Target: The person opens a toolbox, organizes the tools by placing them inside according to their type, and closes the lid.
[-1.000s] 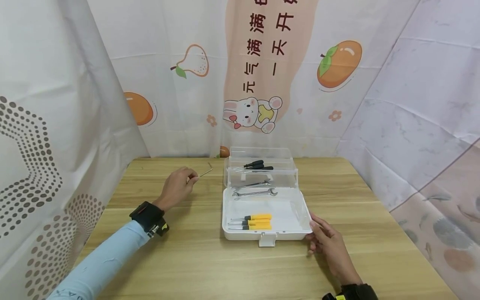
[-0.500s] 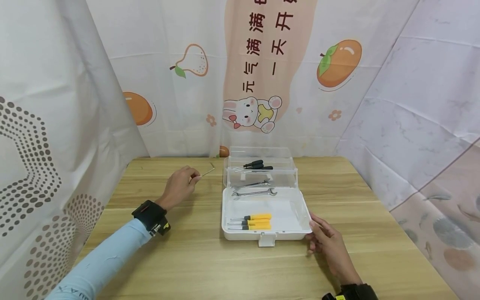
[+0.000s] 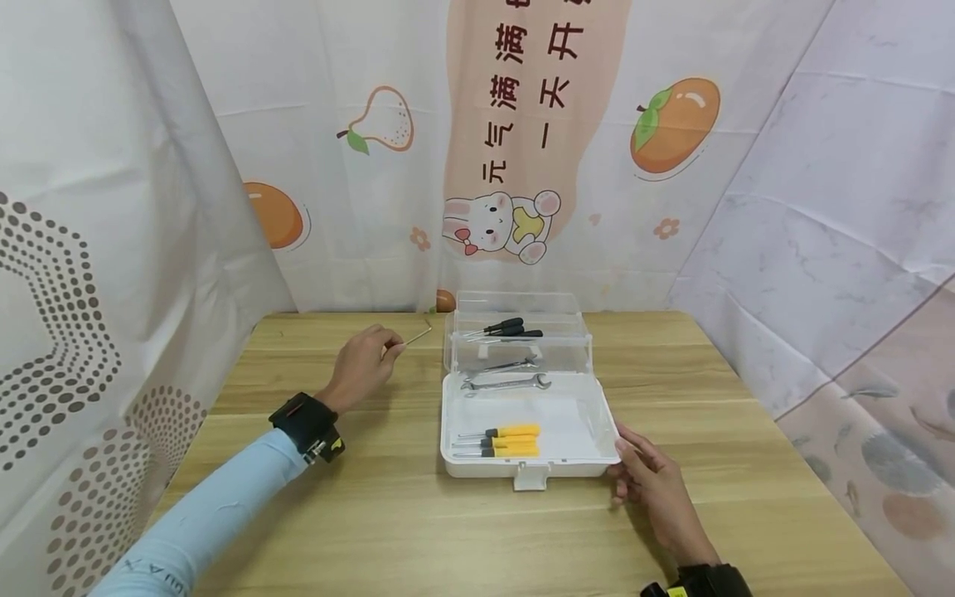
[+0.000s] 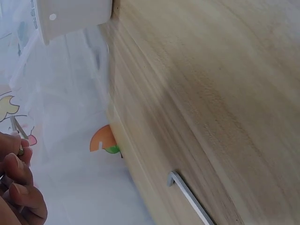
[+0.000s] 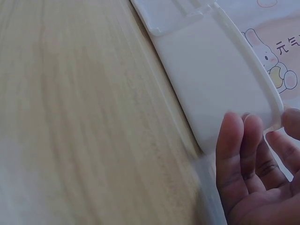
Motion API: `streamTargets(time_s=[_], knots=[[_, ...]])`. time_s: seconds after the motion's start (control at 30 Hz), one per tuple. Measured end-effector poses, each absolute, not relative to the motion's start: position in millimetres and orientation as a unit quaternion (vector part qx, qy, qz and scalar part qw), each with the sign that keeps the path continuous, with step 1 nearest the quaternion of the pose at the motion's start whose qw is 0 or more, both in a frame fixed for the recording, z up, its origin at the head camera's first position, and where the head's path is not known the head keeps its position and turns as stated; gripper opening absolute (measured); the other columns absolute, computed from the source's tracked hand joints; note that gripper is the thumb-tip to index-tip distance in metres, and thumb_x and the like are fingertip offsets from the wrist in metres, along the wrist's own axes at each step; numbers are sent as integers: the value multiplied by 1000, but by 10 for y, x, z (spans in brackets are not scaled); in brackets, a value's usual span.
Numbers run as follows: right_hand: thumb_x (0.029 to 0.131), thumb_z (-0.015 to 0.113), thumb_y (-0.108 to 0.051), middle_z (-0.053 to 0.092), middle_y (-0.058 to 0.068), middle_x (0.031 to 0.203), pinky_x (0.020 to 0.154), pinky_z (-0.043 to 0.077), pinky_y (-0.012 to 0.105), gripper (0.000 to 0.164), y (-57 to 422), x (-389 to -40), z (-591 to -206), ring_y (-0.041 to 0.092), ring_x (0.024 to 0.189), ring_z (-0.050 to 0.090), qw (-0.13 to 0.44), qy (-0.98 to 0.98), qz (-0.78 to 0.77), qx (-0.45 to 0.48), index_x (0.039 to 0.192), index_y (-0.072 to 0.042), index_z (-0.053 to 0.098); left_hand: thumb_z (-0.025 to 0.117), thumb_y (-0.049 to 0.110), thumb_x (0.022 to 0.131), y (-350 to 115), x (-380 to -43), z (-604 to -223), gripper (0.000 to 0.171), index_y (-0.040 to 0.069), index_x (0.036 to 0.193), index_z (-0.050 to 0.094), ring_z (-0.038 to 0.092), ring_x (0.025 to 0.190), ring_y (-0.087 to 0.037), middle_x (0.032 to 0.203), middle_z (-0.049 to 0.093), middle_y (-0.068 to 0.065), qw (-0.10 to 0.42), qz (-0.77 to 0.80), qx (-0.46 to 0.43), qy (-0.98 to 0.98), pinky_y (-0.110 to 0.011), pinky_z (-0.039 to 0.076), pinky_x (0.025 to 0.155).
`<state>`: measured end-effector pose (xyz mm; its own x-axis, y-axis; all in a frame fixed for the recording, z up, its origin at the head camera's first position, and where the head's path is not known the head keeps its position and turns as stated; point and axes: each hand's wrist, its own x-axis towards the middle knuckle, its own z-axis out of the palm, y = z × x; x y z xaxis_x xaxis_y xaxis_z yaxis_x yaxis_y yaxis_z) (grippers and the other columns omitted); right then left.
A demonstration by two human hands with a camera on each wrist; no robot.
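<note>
My left hand [image 3: 366,365] pinches an L-shaped hex key [image 3: 418,336] between thumb and fingers, over the table left of the toolbox. In the left wrist view, the held key's end pokes out past the fingers [image 4: 21,164], and a second hex key [image 4: 190,199] lies on the wood. An open white toolbox [image 3: 567,468] with a clear lid stands at the middle. My right hand [image 3: 660,489] holds its front right corner, the thumb at the rim and the other fingers against the outer wall, as the right wrist view shows.
In the toolbox lie yellow-handled screwdrivers [image 3: 515,442] at the front and wrenches [image 3: 515,383] at the back. Black-handled screwdrivers [image 3: 511,326] rest in the raised lid [image 3: 582,356]. Behind the wooden table [image 3: 418,539] hangs a printed curtain [image 3: 388,249].
My left hand has shifted slightly right and away from me with the hex key, toward the toolbox. The right hand and the toolbox have stayed put.
</note>
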<state>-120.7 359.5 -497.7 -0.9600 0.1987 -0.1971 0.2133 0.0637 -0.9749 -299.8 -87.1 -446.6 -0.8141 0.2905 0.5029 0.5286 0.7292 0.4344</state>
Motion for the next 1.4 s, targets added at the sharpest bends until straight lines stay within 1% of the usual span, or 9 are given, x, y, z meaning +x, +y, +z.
streamTargets(time_s=[0.3,0.63,0.87,1.1,1.4], knots=[[101,64,-40,64,15,92,61,58,37,60,3583,-1215,-4969,16,63,58,3,729,-670,140,153,-13,49,72,11,98,-839,-3020,-4456,9,3,98,74,59,75,-20,91,68,-8,220,-291,-229,-903,-37,48,64],[102,65,-38,64,13,90,59,58,36,59,3580,-1196,-4998,15,62,58,1,723,-676,141,153,-12,49,71,10,97,-776,-3059,-4440,7,4,98,75,64,82,-23,93,69,-8,229,-300,-231,-897,-40,51,68],[102,65,-38,64,14,91,60,58,36,59,3583,-1202,-4994,15,62,57,0,724,-676,141,153,-13,49,72,11,97,-714,-3038,-4456,8,3,98,75,61,78,-21,93,67,-8,226,-304,-236,-895,-37,50,65],[101,65,-40,64,13,90,60,58,36,60,3586,-1204,-5003,16,63,58,1,723,-675,151,153,-14,49,71,13,99,-666,-3038,-4421,11,3,100,74,63,83,-23,94,70,-9,213,-332,-230,-890,-40,50,71],[102,65,-39,64,13,91,60,58,37,60,3579,-1203,-4999,15,63,57,-2,722,-677,142,153,-13,48,71,12,98,-614,-3074,-4373,9,4,99,74,62,82,-22,94,70,-8,216,-326,-233,-890,-40,50,72]])
